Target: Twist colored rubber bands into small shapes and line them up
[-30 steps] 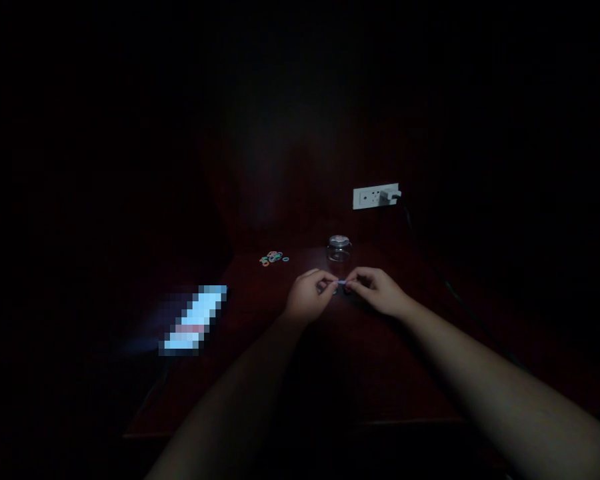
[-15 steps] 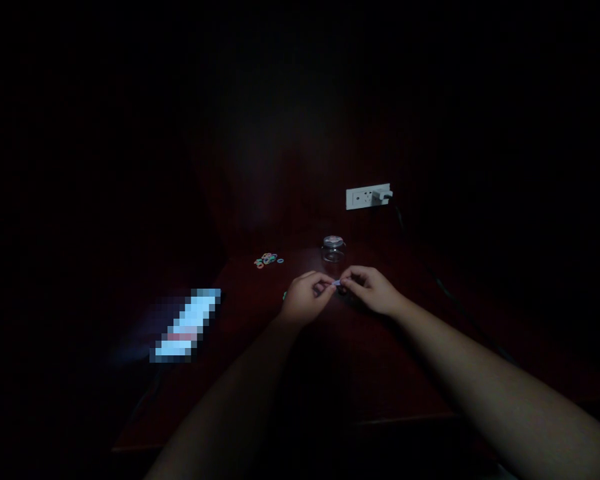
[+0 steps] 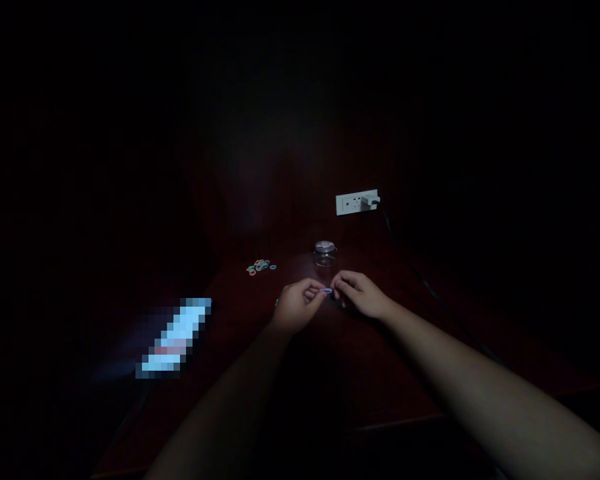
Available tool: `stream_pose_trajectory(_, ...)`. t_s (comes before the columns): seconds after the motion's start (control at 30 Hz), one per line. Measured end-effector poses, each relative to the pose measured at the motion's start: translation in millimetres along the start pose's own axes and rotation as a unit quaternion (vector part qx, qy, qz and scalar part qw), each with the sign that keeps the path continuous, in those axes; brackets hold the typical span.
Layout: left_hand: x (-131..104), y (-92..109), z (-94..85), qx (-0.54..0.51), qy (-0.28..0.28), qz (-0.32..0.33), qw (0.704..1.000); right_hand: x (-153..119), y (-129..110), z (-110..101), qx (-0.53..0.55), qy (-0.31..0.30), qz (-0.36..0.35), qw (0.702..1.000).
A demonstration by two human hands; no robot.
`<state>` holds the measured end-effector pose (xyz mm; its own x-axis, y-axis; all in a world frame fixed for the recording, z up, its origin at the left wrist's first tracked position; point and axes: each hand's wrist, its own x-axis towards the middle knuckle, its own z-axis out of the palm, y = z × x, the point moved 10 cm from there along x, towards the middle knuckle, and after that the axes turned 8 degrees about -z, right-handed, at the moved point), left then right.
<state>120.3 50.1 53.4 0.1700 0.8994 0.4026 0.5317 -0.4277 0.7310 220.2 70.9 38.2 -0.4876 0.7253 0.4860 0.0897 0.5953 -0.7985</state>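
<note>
Purple hair tie (image 3: pixel 326 291), head view, just below frame centre, pinched between left hand (image 3: pixel 297 305) thumb and fingers. Right hand (image 3: pixel 356 292): fingers curled, thumb and fingertip close together at the tie's right end; can't tell if gripping it. Lidded clear jar (image 3: pixel 325 259) upright just beyond the hands. Loose pile of coloured hair ties (image 3: pixel 259 267) left of jar, on dark red tabletop (image 3: pixel 360 380). Pixelated lit screen (image 3: pixel 175 337) lower left. White wall socket (image 3: pixel 347 204) right of centre, plug (image 3: pixel 370 200) in it.
</note>
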Motion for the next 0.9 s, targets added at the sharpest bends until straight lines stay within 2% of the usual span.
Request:
stream_pose_trajectory(0.2,1,-3,1.5,-0.003,-0.004,-0.006,1.0,0,-11,2,-0.016,0.004,-0.037,0.999)
stream_pose_trajectory(0.5,-2,3,7.2,-0.016,-0.033,0.001,0.999,0,-8,3,-0.062,-0.002,-0.031,0.998)
stream_pose_trajectory(0.67,-2,6,5.3,-0.007,-0.025,0.015,1.0,0,-8,3,-0.077,-0.005,-0.031,0.997)
stream_pose_trajectory(0.9,0,0,3.6,-0.011,-0.01,-0.006,1.0,0,-11,3,-0.089,-0.02,-0.033,0.995)
